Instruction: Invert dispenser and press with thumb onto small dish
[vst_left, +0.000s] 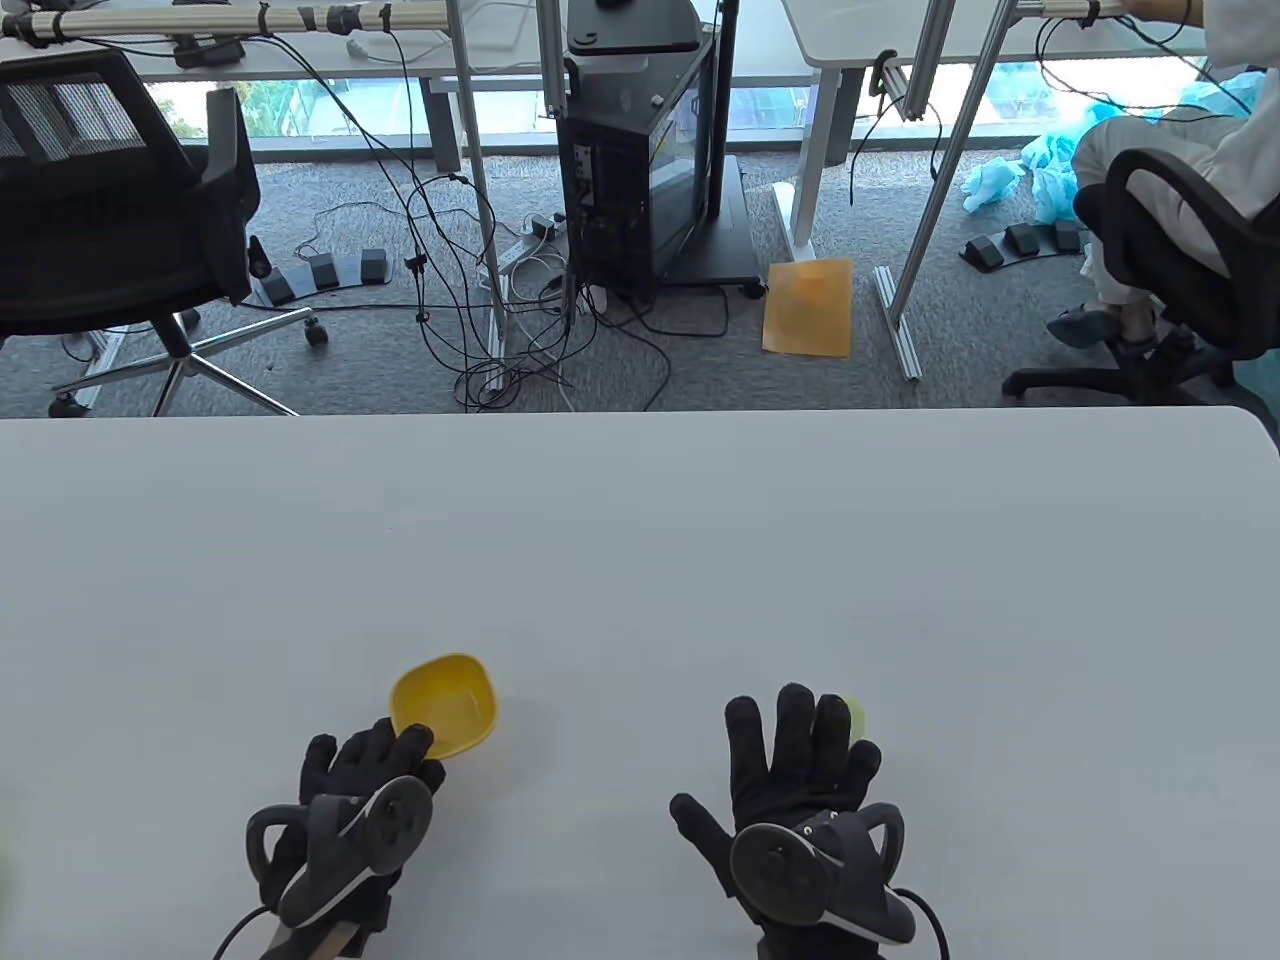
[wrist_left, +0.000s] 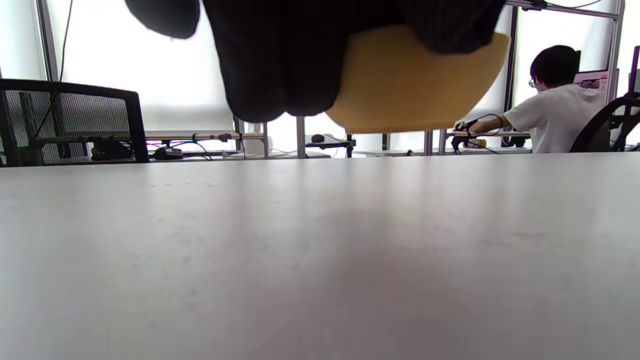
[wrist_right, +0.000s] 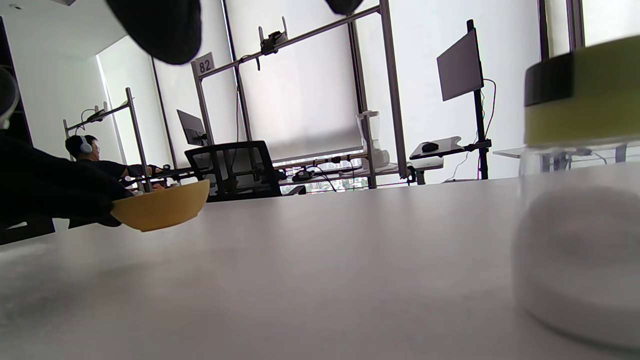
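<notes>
A small yellow dish (vst_left: 445, 705) is near the table's front, left of centre. My left hand (vst_left: 405, 750) grips its near rim. In the left wrist view the dish's underside (wrist_left: 415, 85) hangs above the table below my fingers (wrist_left: 280, 60). It also shows in the right wrist view (wrist_right: 160, 207), lifted slightly off the table. The dispenser (wrist_right: 580, 240), a clear jar of white contents with a yellow-green cap, stands upright on the table. In the table view only a sliver of its cap (vst_left: 856, 716) shows behind my right hand (vst_left: 800, 735), which is spread open above it and grips nothing.
The grey table (vst_left: 640, 540) stretches away beyond both hands. Its far edge (vst_left: 640, 412) borders a floor with office chairs, cables and a computer cart. A seated person (vst_left: 1170, 190) is at the far right.
</notes>
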